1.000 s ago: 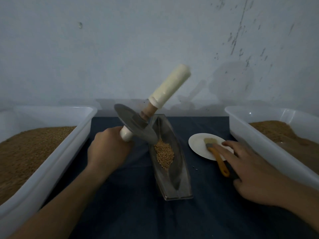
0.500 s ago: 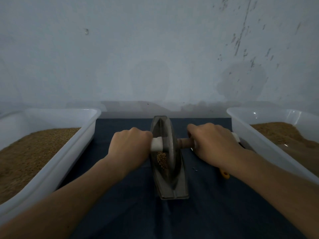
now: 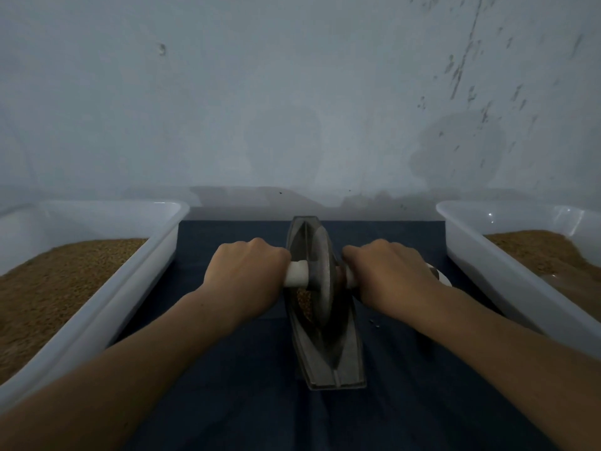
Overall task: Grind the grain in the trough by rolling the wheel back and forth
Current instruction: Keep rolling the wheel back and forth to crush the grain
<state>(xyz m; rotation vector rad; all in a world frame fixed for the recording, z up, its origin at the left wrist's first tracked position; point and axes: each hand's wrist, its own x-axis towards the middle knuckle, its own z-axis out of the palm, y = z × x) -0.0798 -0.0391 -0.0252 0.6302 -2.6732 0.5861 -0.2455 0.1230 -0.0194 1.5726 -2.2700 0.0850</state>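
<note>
A grey metal wheel (image 3: 320, 271) stands upright in the narrow boat-shaped trough (image 3: 338, 369) at the centre of the dark blue cloth. Its white-wrapped axle handle (image 3: 296, 274) sticks out on both sides. My left hand (image 3: 245, 276) grips the left end of the handle, and my right hand (image 3: 392, 276) grips the right end. A small heap of brown grain (image 3: 304, 299) shows in the trough just left of the wheel; most of it is hidden behind the wheel.
A white plastic tub (image 3: 143, 255) of brown grain stands at the left, and another white tub (image 3: 481, 265) at the right. A sliver of a white plate (image 3: 444, 277) shows behind my right hand. A pale wall rises close behind the cloth.
A second ago my left hand alone held the wheel tilted above the trough and my right hand rested by the brush. Now the wheel stands in the trough with both hands gripping the handle.
</note>
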